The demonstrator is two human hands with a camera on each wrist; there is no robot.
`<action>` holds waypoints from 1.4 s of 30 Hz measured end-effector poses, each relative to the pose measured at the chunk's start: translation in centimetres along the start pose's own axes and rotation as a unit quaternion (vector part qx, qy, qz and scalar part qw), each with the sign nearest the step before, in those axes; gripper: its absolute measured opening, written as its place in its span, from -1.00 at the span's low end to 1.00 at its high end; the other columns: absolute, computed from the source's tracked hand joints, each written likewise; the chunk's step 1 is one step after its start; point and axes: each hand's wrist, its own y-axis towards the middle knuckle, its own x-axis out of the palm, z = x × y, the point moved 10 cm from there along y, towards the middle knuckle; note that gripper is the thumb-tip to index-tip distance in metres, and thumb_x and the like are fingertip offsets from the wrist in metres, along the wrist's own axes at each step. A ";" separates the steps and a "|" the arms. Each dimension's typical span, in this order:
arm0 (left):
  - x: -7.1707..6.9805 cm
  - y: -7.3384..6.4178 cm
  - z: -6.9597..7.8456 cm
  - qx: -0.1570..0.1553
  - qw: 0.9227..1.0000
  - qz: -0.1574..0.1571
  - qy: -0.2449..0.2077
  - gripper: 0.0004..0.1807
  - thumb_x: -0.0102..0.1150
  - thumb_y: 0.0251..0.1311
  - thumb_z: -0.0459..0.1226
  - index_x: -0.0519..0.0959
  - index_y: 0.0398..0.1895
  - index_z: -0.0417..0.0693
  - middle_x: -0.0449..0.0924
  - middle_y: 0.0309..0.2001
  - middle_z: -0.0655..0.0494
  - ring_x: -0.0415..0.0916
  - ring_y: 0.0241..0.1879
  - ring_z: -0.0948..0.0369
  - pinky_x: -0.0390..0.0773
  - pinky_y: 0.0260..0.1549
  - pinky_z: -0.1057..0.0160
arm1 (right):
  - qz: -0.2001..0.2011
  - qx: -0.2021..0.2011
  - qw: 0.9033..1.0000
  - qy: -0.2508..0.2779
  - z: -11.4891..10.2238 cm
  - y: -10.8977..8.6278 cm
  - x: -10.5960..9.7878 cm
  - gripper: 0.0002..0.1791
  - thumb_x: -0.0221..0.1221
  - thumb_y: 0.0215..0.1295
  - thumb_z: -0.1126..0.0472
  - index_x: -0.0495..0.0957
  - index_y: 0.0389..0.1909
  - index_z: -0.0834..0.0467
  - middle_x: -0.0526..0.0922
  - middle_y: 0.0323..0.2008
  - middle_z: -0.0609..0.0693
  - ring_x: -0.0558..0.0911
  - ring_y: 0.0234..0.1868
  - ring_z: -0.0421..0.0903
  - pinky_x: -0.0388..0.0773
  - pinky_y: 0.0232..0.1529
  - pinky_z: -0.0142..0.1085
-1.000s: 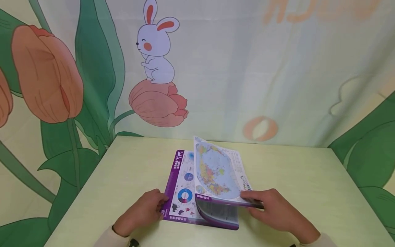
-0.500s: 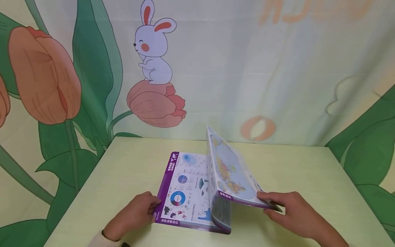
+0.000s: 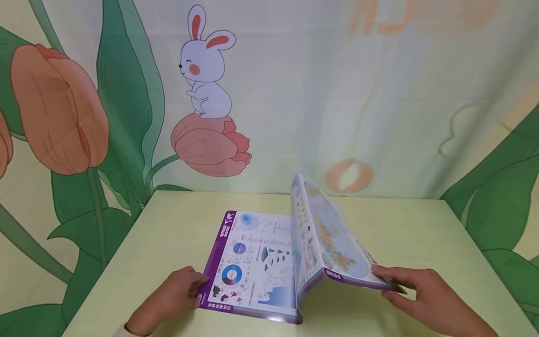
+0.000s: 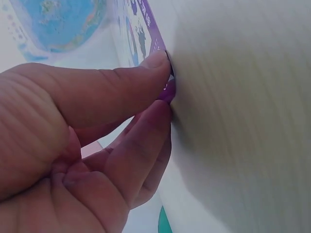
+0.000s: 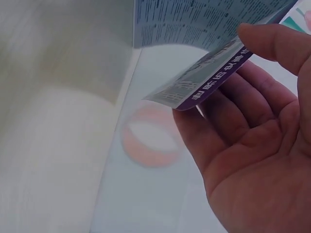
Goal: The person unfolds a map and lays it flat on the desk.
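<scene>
A glossy folding world map (image 3: 273, 262) with a purple border stands partly unfolded on the table. Its left panel, printed with charts, lies flat; the middle rises to a ridge, and the right panel, bearing the colourful map, slopes down to the right. My left hand (image 3: 174, 292) pinches the near left corner, and the left wrist view shows thumb (image 4: 155, 60) and fingers on either side of the purple edge. On the opposite edge, my right hand (image 3: 429, 297) holds the panel, thumb on top and fingers beneath, raised off the table. Dense text covers the underside (image 5: 194, 19) in the right wrist view.
The pale yellow-green table (image 3: 404, 224) ends at a curtain (image 3: 286, 93) behind it, printed with tulips and a white rabbit. Table surface shows on both sides of the map and beyond it.
My right hand has moved right and slightly down, drawing the panel away so the folds spread and more of the left panel shows. My left hand has shifted slightly left and down with its corner.
</scene>
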 end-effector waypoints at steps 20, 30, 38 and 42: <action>-2.2 -1.9 -5.3 -0.050 0.999 0.010 0.001 -0.38 0.46 0.14 -0.52 0.63 0.33 -0.18 0.54 -0.19 0.10 0.47 -0.19 0.20 0.71 -0.05 0.14 | -0.098 0.188 0.975 -0.065 6.3 -3.8 -0.7 -0.42 0.39 0.37 -0.09 0.63 0.36 -0.02 0.79 0.13 0.00 0.65 -0.10 -0.42 0.65 -0.20 -0.37; -2.8 -2.6 -8.1 -0.069 0.998 0.010 -0.005 -0.37 0.46 0.15 -0.50 0.62 0.34 -0.14 0.56 -0.17 0.09 0.51 -0.16 0.21 0.72 0.05 0.03 | -0.121 0.254 0.958 -0.051 8.5 -5.2 0.4 -0.39 0.39 0.38 -0.02 0.60 0.39 0.11 0.72 0.20 0.23 0.74 0.05 0.09 0.75 -0.08 -0.06; -3.4 -3.1 -9.8 -0.075 0.997 0.013 -0.015 -0.37 0.41 0.16 -0.56 0.59 0.36 -0.22 0.59 -0.15 0.06 0.53 -0.17 0.21 0.75 0.01 0.02 | -0.146 0.291 0.943 -0.072 12.4 -6.9 2.0 -0.32 0.40 0.33 -0.10 0.57 0.41 0.10 0.70 0.20 0.27 0.71 0.04 0.11 0.69 0.02 0.10; -3.7 -3.4 -10.3 -0.079 0.997 0.014 -0.017 -0.35 0.38 0.15 -0.59 0.57 0.37 -0.23 0.58 -0.17 0.05 0.52 -0.19 0.20 0.76 -0.03 0.06 | -0.168 0.327 0.928 -0.060 14.3 -8.3 3.2 -0.25 0.43 0.28 -0.14 0.55 0.42 0.12 0.68 0.20 0.31 0.66 0.01 0.11 0.64 0.09 0.22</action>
